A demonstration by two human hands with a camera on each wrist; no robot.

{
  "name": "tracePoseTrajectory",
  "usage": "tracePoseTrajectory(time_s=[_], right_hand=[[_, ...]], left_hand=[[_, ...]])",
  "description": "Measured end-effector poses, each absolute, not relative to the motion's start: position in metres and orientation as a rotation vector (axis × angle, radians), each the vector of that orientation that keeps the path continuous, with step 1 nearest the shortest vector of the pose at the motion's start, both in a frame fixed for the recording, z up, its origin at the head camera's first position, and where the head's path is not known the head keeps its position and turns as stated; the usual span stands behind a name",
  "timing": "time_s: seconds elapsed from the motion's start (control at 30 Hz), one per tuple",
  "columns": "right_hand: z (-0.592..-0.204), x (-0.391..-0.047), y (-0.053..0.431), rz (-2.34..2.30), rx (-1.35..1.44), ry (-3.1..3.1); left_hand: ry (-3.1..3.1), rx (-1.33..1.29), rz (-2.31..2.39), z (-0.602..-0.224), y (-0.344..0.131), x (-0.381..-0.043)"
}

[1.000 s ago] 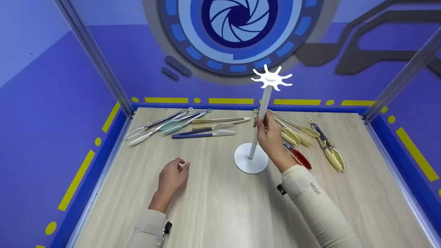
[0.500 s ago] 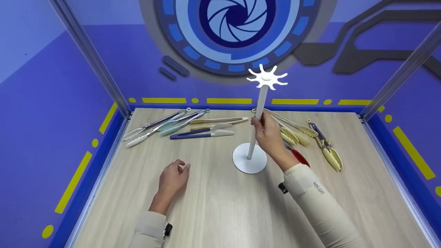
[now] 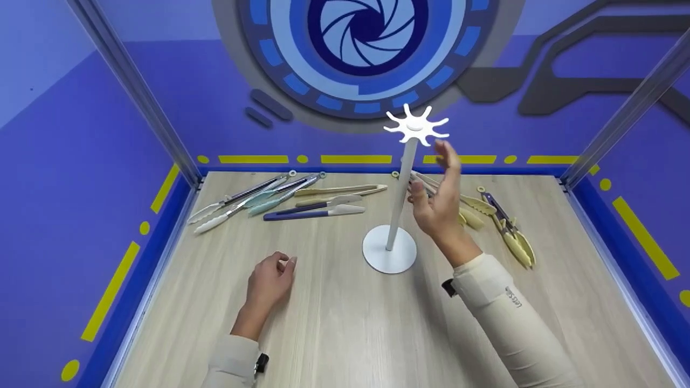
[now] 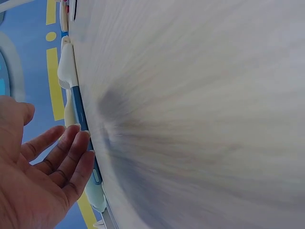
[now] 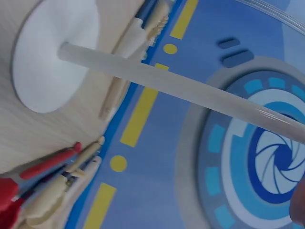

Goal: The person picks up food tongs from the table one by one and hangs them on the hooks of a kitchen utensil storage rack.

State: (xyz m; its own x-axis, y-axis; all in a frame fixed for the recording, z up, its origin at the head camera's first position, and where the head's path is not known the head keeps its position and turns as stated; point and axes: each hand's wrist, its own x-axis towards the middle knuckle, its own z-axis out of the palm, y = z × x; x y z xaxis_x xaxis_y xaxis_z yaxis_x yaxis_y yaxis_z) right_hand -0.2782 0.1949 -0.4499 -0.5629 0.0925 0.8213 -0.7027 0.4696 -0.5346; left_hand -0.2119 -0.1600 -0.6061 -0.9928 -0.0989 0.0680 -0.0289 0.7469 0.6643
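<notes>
White stand (image 3: 390, 253) is being left upright at table (image 3: 345, 334) centre, right hand (image 3: 439, 207) spread open at its 3 o'clock, gripping nothing. Left hand (image 3: 268, 281) is being rested loose at 9 o'clock. Brushing the pole risks tipping it onto the tongs (image 3: 509, 231).

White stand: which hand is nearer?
Right. The right hand is open just beside the white stand pole; the left hand rests on the table, well away.

We find one piece of lettering: small dark print on the cream fabric sleeve (image 3: 512, 318) of the right forearm, near right of the scene. It runs along the arm, too small and skewed for us to read.
</notes>
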Motion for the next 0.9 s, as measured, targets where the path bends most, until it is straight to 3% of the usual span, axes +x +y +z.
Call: tracePoseTrajectory(time_s=[0.47, 0.9], right_hand=[[-0.369, -0.286, 0.188, 0.824, 0.658, -1.763], [-0.354, -0.289, 0.187, 0.66, 0.624, -1.937]], left_hand=[[-2.824, 0.087, -1.063, -0.605, -0.161, -0.211], [-2.834, 0.116, -1.073, -0.603, -0.159, -0.209]])
